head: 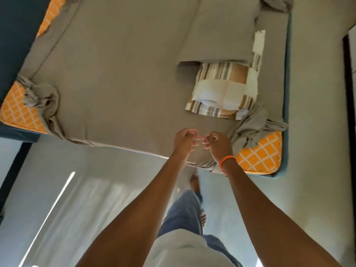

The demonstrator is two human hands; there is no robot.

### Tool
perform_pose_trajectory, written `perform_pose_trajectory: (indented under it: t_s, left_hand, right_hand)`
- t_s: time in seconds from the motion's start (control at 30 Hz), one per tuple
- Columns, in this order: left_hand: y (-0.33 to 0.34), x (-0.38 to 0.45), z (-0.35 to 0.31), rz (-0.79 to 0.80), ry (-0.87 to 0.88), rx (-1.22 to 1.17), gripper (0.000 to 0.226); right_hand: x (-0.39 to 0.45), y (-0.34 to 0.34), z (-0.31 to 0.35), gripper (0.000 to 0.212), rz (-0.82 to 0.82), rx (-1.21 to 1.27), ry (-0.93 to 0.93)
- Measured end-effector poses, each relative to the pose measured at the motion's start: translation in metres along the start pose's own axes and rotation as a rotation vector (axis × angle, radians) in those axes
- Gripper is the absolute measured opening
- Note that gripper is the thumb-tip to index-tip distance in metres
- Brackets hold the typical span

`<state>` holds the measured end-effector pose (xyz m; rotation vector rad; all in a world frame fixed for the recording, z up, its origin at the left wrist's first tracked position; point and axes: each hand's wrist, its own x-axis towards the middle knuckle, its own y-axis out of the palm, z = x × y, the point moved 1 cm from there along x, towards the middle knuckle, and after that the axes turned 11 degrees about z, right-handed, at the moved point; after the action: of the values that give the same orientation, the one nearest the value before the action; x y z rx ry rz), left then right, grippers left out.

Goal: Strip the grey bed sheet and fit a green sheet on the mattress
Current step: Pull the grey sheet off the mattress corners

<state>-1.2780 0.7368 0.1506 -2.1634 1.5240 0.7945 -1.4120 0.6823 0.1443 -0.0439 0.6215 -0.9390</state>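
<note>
Your left hand (184,140) and right hand (216,144) hover with fingers loosely curled, gripping nothing, over the near edge of the mattress (258,155); take the grey sheet (115,74) there, its corners already loose, and draw it toward you.

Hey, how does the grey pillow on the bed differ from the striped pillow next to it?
The grey pillow is plain, matching the grey bed sheet; the striped pillow has brown, tan and cream bands. The grey pillow lies farther from the person and overlaps the striped pillow's far end; the striped one is nearer both hands. Both lie flat along the bed's right side.
</note>
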Motion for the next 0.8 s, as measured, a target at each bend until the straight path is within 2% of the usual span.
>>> perform_pose_trajectory:
  t_s: [0.27, 0.53, 0.8]
  left_hand:
    - [0.111, 0.079, -0.014, -0.016, -0.091, 0.037, 0.024]
    - [0.193, 0.137, -0.055, -0.118, -0.145, 0.021, 0.023]
    - [0.293, 0.201, -0.1, -0.262, -0.166, -0.081, 0.028]
  right_hand:
    - [0.06, -0.127, -0.03, 0.025, 0.032, -0.03, 0.093]
    - [0.134, -0.231, -0.037, 0.025, 0.144, -0.094, 0.132]
    - [0.218, -0.331, -0.047, 0.024, 0.359, -0.152, 0.061]
